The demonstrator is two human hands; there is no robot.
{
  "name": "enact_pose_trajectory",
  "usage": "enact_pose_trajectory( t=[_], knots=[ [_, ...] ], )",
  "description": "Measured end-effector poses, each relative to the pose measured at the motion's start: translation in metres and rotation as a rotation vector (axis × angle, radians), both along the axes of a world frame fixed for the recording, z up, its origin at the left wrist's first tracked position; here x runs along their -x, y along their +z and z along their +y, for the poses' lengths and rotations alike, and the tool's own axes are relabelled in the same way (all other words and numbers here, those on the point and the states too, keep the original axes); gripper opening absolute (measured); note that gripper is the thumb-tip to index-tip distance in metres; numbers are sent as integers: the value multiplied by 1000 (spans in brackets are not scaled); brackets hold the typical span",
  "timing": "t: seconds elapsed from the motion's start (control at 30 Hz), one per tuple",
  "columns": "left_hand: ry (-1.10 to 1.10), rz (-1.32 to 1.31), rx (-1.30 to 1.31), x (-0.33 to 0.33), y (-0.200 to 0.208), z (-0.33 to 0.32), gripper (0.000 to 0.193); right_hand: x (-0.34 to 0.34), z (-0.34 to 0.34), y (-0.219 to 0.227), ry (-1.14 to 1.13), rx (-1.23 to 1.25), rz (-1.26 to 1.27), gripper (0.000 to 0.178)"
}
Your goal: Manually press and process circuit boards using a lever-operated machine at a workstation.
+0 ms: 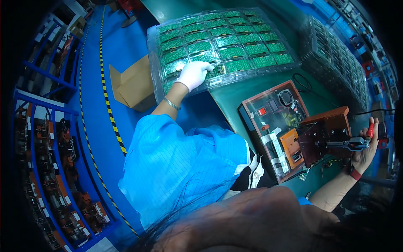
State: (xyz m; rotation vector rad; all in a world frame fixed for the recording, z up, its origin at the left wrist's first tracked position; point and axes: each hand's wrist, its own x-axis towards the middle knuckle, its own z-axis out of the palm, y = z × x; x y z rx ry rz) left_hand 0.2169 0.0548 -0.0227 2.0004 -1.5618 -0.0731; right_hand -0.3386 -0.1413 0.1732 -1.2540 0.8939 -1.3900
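My left hand (194, 76), in a white glove, reaches over a clear plastic tray (156, 71) filled with rows of green circuit boards. Its fingers are closed at the edge of a circuit board (217, 70) in the near row; the fingertips are partly hidden. On the right, a reddish-brown test fixture (248, 103) rests on the bench, with an orange nest (291, 147) on its top. Its hinged upper plate (325, 122) is raised and carries a metal toggle clamp (346, 145). My bare right hand (364, 154) wraps round the clamp's red handle (370, 130).
A tall stack of clear trays (336, 63) stands at the far right of the green bench (228, 98). Black cables (308, 86) run behind the fixture. An open cardboard box (136, 86) sits left of the bench, and blue shelving (46, 109) lines the left side.
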Motion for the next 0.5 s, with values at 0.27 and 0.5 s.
enact_pose_trajectory(
  t=[0.27, 0.5],
  knots=[
    [22, -203, -39, -18, 11, -9, 18, -5, 4, 1, -33, 5, -7, 50],
    [149, -525, -79, -28, -4, -45, 23, -13, 9, 4, -62, 5, 1, 50]
  ],
)
